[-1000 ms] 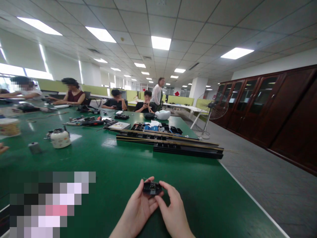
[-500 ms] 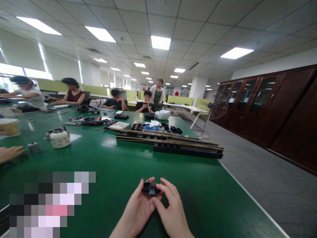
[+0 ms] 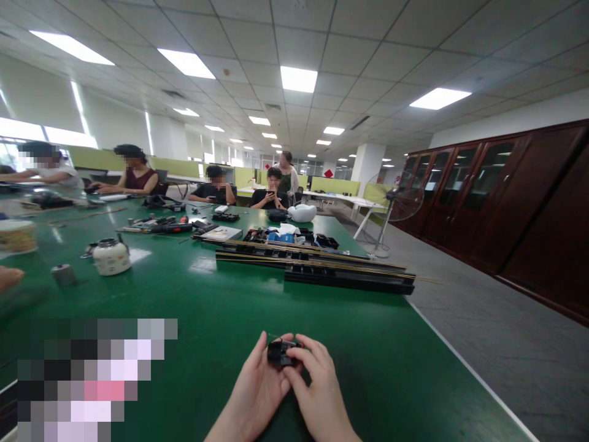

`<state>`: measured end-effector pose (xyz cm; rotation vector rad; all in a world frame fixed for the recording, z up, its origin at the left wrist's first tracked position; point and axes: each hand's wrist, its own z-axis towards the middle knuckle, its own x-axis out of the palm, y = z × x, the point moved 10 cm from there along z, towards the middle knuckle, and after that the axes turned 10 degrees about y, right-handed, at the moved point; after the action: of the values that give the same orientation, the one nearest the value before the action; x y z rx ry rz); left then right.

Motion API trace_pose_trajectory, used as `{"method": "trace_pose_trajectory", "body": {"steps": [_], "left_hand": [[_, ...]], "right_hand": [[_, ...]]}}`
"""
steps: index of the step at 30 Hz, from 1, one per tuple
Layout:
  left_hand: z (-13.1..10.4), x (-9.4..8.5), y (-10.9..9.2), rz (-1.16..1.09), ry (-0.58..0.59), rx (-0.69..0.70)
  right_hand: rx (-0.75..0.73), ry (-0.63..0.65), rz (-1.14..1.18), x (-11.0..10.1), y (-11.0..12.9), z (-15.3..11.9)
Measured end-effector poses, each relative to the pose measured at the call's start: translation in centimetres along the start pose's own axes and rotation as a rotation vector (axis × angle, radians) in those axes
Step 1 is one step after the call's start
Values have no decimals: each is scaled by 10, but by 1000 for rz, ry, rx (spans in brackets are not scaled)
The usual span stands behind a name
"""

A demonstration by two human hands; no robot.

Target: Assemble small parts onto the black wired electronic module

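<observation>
A small black device (image 3: 278,353) with a thin wire at its top sits between my two hands, above the near part of the green table (image 3: 184,307). My left hand (image 3: 257,383) cradles it from the left and below, the thumb up along its side. On its right side, the thumb and fingers of my right hand (image 3: 315,380) are closed on it. Something with a small orange-red patch shows under my right fingers; its kind is too small to tell. My fingers hide part of the device.
Long black rails (image 3: 350,279) with thin brass-coloured rods lie across the table ahead. Behind them is a black tray of parts (image 3: 322,239). Left stand a cream pot (image 3: 111,256) and a grey cylinder (image 3: 63,275); another person's hand (image 3: 10,278) is at the left edge.
The black device has turned and shifted slightly in my hands, and the orange-red patch now shows. The other person's hand at left has drawn back. The standing person behind has turned and moved left.
</observation>
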<state>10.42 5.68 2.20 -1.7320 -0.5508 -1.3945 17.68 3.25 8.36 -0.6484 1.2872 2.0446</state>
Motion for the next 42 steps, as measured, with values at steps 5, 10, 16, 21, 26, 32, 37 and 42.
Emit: {"method": "trace_pose_trajectory", "body": {"steps": [5, 10, 16, 21, 26, 32, 37, 42], "left_hand": [[1, -11, -1, 54, -96, 7], [1, -20, -6, 72, -182, 51], [-3, -22, -17, 75, -218, 89], [-5, -22, -20, 76, -231, 104], [-3, -23, -18, 60, -202, 89], [-1, -28, -17, 95, -190, 64], [-2, -28, -17, 99, -203, 70], [-3, -31, -17, 98, -215, 66]], "right_hand": [[10, 100, 39, 10, 0, 2], [15, 132, 63, 13, -2, 2], [-1, 46, 100, 5, -5, 1], [49, -11, 91, 0, -14, -1], [106, -39, 68, -2, -24, -1], [135, -100, 49, -10, -30, -1], [175, -161, 30, -18, -35, -3], [199, -203, 19, -23, -39, -5]]}}
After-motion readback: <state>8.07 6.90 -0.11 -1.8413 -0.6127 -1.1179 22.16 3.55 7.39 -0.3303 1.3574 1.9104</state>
